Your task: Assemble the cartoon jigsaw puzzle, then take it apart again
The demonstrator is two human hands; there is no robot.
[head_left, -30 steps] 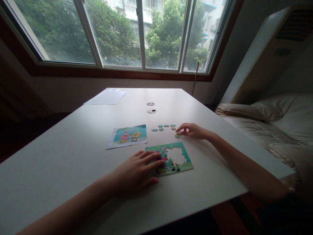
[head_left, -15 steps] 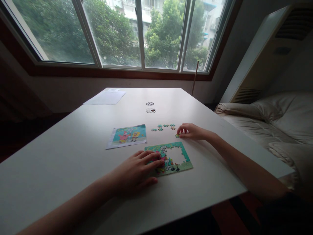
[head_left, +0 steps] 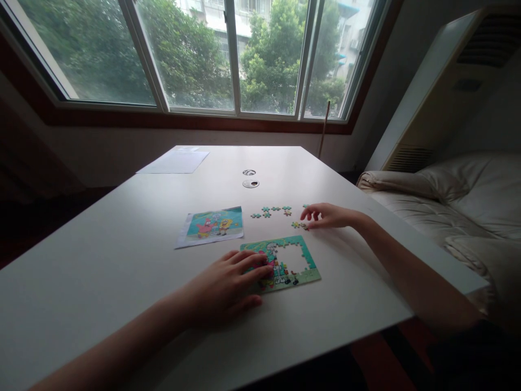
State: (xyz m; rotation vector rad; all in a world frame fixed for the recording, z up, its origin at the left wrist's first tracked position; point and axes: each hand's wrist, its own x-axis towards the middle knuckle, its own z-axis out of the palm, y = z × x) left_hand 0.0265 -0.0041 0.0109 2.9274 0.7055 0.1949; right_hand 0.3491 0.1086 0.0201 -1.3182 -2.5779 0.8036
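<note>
My left hand (head_left: 223, 282) lies flat with fingers stretched over the left part of a jigsaw puzzle (head_left: 305, 278). The puzzle shows cartoon figures on a green-blue ground and has a gap at its upper right, with the white table visible through it. My right hand (head_left: 329, 215) hovers beyond the puzzle's far right corner, thumb and fingers apart. Its thumb is at a small group of loose puzzle pieces (head_left: 296, 225); whether it touches them I cannot tell. Another piece (head_left: 306, 206) lies just behind the fingers. Several more loose pieces (head_left: 266, 215) lie farther left.
A printed cartoon picture (head_left: 215, 222) lies left of the loose pieces. Two round inserts (head_left: 251, 184) (head_left: 249, 172) are farther back on the white table (head_left: 101, 250). White paper (head_left: 175, 162) is at the far left edge. A pale sofa (head_left: 423, 212) stands to the right.
My right hand has shifted slightly right, and its fingers have spread from around a puzzle piece, which now lies uncovered on the table. My left hand and the puzzle stay where they were.
</note>
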